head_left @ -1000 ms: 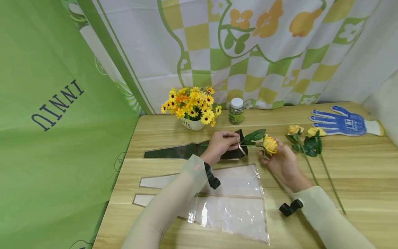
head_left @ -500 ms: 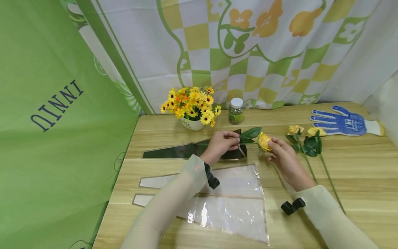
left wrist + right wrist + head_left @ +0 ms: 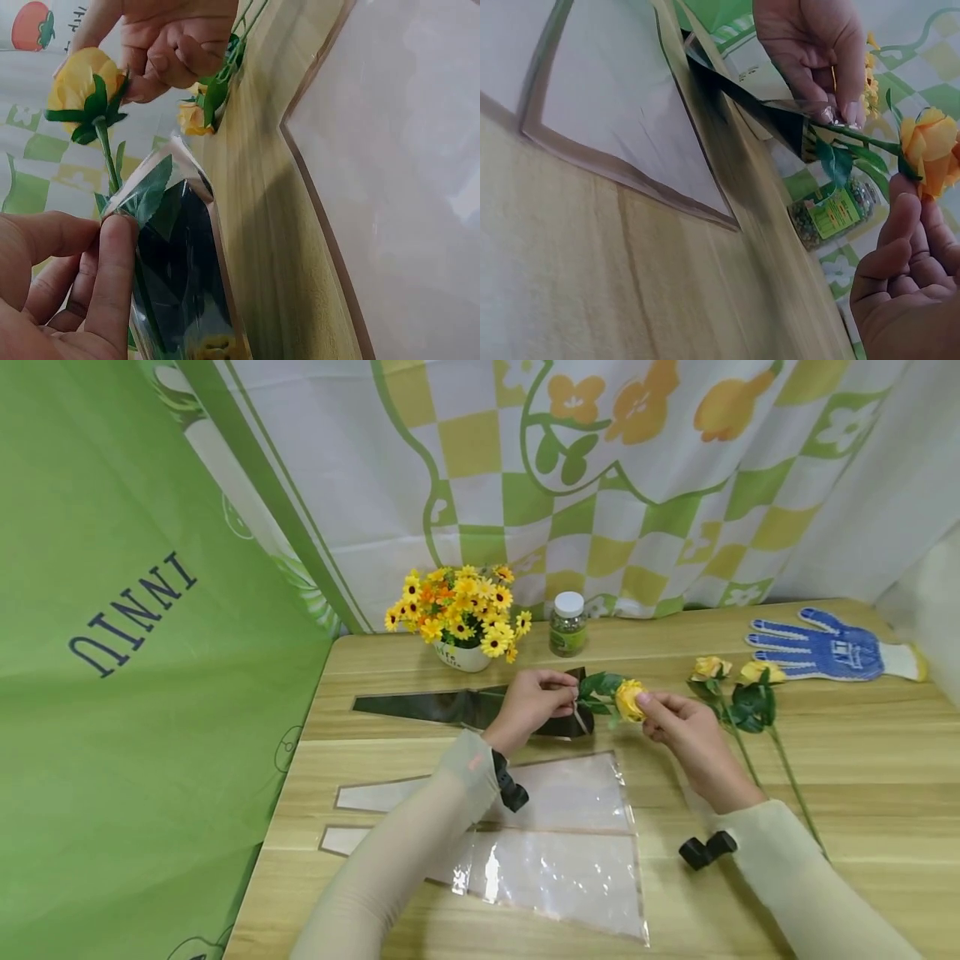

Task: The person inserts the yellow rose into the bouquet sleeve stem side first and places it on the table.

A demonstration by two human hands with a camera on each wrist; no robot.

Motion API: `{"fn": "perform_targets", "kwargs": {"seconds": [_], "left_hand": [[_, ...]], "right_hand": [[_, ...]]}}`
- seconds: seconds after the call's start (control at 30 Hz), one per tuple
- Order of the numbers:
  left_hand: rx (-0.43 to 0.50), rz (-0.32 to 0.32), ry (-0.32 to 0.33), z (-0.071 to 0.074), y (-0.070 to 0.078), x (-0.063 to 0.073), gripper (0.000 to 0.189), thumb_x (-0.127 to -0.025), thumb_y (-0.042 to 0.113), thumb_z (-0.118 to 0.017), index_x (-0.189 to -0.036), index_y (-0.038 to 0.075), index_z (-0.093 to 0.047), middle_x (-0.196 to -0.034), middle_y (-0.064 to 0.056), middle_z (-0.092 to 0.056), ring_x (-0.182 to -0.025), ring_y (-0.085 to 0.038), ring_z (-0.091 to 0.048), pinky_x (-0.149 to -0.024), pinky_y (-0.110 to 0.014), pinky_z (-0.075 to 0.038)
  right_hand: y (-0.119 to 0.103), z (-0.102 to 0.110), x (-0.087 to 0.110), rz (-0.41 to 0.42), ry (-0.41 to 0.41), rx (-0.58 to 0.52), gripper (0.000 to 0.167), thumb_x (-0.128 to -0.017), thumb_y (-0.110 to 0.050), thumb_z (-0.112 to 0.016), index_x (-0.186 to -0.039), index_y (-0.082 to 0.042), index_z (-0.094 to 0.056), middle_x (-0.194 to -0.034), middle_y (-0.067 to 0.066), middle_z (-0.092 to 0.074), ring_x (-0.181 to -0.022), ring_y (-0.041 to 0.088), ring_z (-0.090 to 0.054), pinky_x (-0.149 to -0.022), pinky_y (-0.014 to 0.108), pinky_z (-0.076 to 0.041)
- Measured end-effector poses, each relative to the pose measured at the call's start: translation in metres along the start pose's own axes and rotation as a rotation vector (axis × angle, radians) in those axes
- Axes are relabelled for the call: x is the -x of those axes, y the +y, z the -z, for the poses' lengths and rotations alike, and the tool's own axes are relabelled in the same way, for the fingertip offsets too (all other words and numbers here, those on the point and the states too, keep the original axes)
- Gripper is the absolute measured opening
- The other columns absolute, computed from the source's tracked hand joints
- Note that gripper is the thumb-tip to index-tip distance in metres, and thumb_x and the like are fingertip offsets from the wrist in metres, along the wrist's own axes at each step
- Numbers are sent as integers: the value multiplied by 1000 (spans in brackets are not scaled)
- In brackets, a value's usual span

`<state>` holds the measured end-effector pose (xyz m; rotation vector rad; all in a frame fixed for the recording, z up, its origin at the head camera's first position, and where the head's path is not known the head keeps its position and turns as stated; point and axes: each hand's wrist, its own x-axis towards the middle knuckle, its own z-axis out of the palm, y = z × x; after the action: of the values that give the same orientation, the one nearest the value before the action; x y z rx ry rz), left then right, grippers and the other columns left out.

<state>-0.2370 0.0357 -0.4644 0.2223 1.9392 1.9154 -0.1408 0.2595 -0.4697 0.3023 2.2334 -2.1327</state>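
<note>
Head view: a strip of tabletop [image 3: 375,756] runs between the dark sleeve [image 3: 412,707] and the pale wrappers [image 3: 555,872]; the blue glove [image 3: 836,647] lies near the far right. At the sleeve's mouth, the left hand [image 3: 531,706] pinches its edge and the right hand [image 3: 686,735] pinches the yellow rose [image 3: 630,700] by the bloom. Bloom to the right, the rose lies roughly along the sleeve's length. The left wrist view shows its stem [image 3: 146,300] inside the sleeve, partly hidden overhead.
</note>
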Motion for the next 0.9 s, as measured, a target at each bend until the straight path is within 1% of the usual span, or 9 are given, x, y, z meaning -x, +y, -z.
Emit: {"fn": "perform_targets", "kwargs": {"seconds": [0.07,0.2,0.33,0.43,0.5,0.57,0.67,0.8,0.9], "left_hand": [[-3,-1,-2,0,1,1,9,-95,1,-71,-102,2,-76,-92,-11,-72,-79,-22,-71,-76,-36,-63],[-3,6,-1,0,1,2,10,-94,1,-72,-104,1,-76,-93,-10,-72,-79,-22,-71,-75,-35,-63],[18,16,11,1,2,4,11,-95,0,-71,-104,0,-76,-95,-10,-72,-81,-22,-71,-75,-34,-63],[48,18,23,0,2,5,11,-95,0,-70,-105,0,-75,-98,-11,-71,-84,-23,-71,-76,-33,-63],[66,18,30,-1,2,5,11,-95,1,-71,-105,0,-76,-99,-10,-71,-87,-23,-71,-77,-33,-63],[85,18,36,-2,3,4,11,-95,2,-71,-105,1,-76,-101,-10,-71,-88,-23,-71,-77,-33,-63],[95,18,41,-2,4,4,11,-95,2,-71,-105,3,-76,-101,-10,-71,-89,-23,-71,-77,-33,-63],[85,13,38,-3,4,5,11,-95,1,-71,-104,3,-76,-100,-10,-71,-87,-23,-71,-77,-33,-63],[74,13,34,-5,4,5,10,-95,1,-72,-104,2,-77,-100,-10,-72,-86,-23,-72,-76,-33,-63]], "right_hand": [[-1,0,-2,2,-8,65,53,-100,-46,-64,-123,1,-59,-96,1,-64,-83,12,-58,-77,26,-58],[-1,-2,-6,-4,-21,116,56,-100,-49,-62,-123,1,-59,-96,7,-64,-83,15,-57,-76,29,-56],[0,-3,-9,11,-8,94,50,-99,-46,-65,-120,-1,-60,-95,7,-67,-82,13,-59,-76,27,-57],[2,-2,-8,46,7,65,44,-99,-40,-68,-118,-1,-61,-93,5,-68,-81,12,-60,-77,26,-58],[3,0,-5,71,-3,62,41,-98,-37,-70,-117,-1,-62,-93,4,-68,-81,13,-60,-77,27,-58],[3,1,-3,96,-23,75,40,-98,-33,-71,-118,1,-62,-96,3,-69,-83,15,-62,-78,28,-58],[1,2,0,120,-52,130,43,-97,-31,-73,-122,2,-62,-104,4,-69,-90,16,-64,-80,28,-59],[-2,3,0,134,-62,210,50,-95,-35,-74,-127,3,-62,-112,8,-67,-97,16,-65,-83,28,-59],[-3,3,-2,139,-57,223,53,-97,-38,-72,-129,3,-62,-111,9,-67,-95,19,-65,-82,32,-59]]}}
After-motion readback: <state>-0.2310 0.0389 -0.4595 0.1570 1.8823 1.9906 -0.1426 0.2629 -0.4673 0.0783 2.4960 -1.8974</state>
